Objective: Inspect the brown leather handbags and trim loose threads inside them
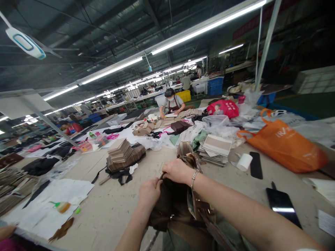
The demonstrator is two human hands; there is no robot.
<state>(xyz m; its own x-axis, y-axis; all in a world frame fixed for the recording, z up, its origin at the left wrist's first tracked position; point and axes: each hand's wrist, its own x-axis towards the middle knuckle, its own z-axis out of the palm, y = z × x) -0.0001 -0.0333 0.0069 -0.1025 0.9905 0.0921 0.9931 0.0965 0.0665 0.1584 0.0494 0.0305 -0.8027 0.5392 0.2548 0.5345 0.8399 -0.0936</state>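
Note:
A dark brown bag (174,198) with metal fittings lies at the table's near edge, its dark inside showing. My left hand (150,191) pinches the bag's upper edge between thumb and fingers. Close beside it, on the right, my right hand (176,170) is closed on the same edge, with a bracelet at the wrist. More brown pieces with straps (187,153) lie just behind my right hand. The lower part of the bag is partly hidden by my forearms.
Stacked brown pieces (121,155) stand left of centre, pale panels (216,148) right of it. An orange bag (288,143), a white roll (244,162) and a black phone (284,205) are at right. A glue bottle (62,207) lies on white paper at left. A person (171,103) works across the table.

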